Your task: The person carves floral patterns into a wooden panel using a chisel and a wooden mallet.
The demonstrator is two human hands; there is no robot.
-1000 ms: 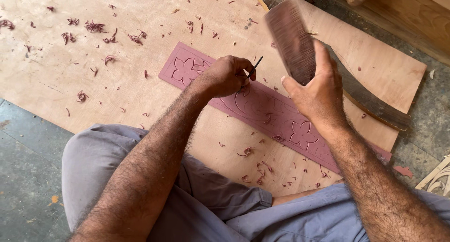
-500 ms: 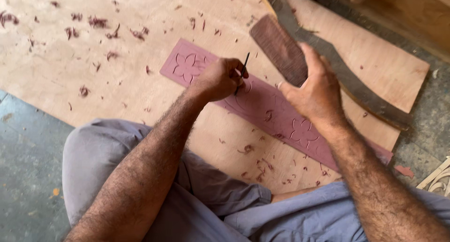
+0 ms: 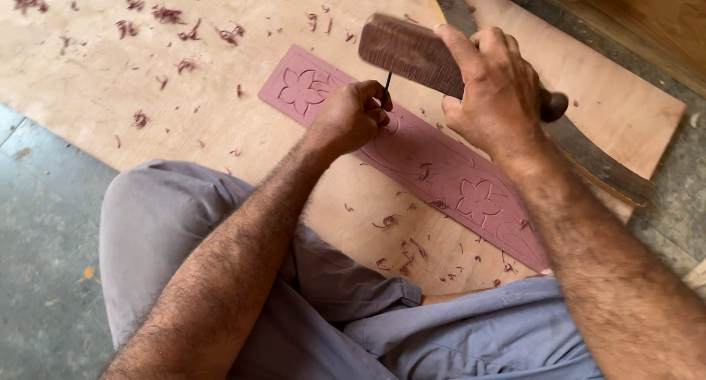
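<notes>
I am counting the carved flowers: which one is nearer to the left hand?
The flower at the strip's far end, just beyond the left hand; the other flower lies under the right forearm.

No packages, labels, signs or screens are to be seen anywhere in the scene.
</notes>
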